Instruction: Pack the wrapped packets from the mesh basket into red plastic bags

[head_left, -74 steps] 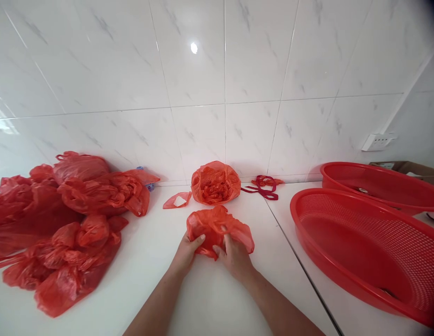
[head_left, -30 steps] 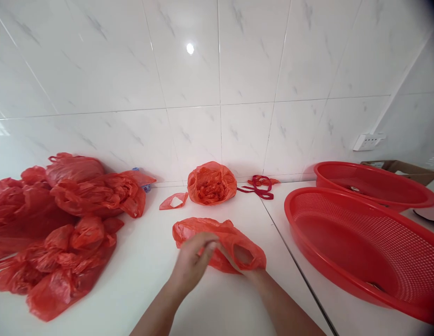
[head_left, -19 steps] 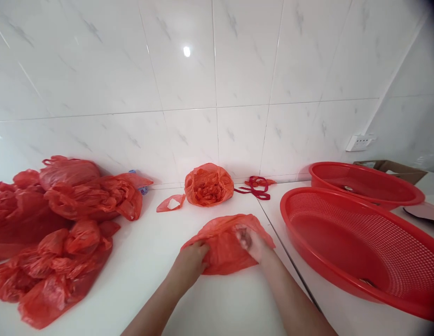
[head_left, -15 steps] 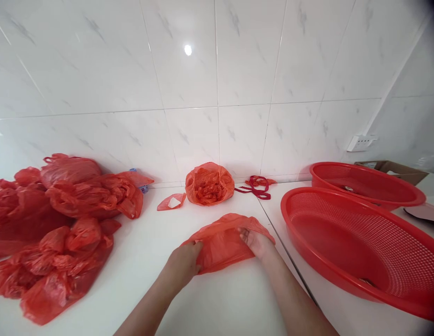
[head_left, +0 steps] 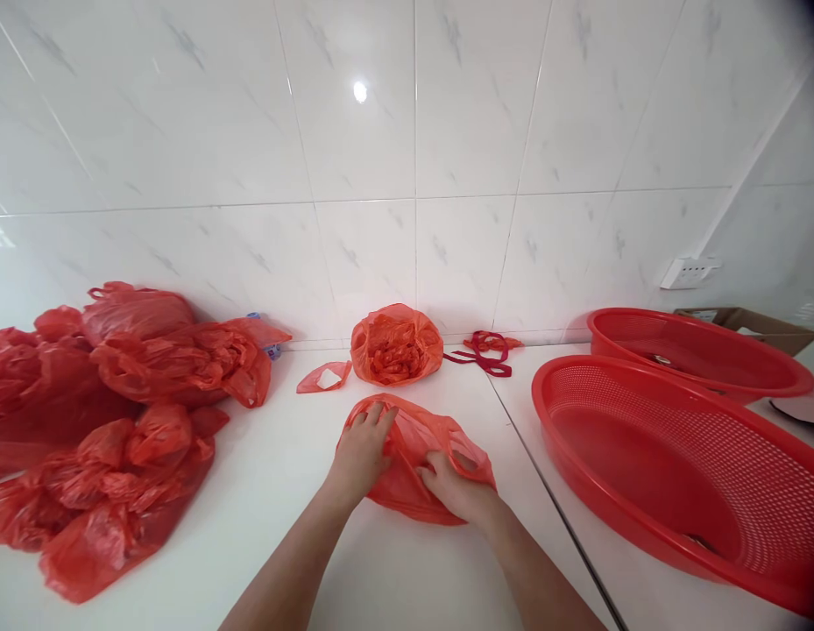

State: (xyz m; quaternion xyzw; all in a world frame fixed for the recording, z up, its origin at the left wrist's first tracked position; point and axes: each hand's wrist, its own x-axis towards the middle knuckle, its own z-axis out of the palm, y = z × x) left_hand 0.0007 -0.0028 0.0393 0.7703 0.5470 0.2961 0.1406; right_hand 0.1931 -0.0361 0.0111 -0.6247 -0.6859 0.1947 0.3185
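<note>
A thin red plastic bag [head_left: 413, 438] lies spread on the white table in front of me, its mouth partly open. My left hand [head_left: 365, 445] rests on the bag's left side, fingers apart and pointing away from me. On the right side, my right hand [head_left: 454, 482] reaches into the bag's opening; its thumb shows, while its other fingers are partly covered by the plastic. Just behind stands a round red bag [head_left: 397, 346] filled with crumpled red plastic. Beside it on the left lies a small red piece [head_left: 307, 380] with a white patch.
Several bunched red bags [head_left: 137, 438] are heaped at the left. Dark red ribbon [head_left: 489, 358] lies near the tiled wall. Two red plastic baskets [head_left: 643, 464] stand at the right, with a cardboard box [head_left: 784, 335] behind them.
My left hand has moved from the bag's near left edge up onto its top, its fingers spreading. My right hand has shifted left and nearer to me. The bag has changed shape.
</note>
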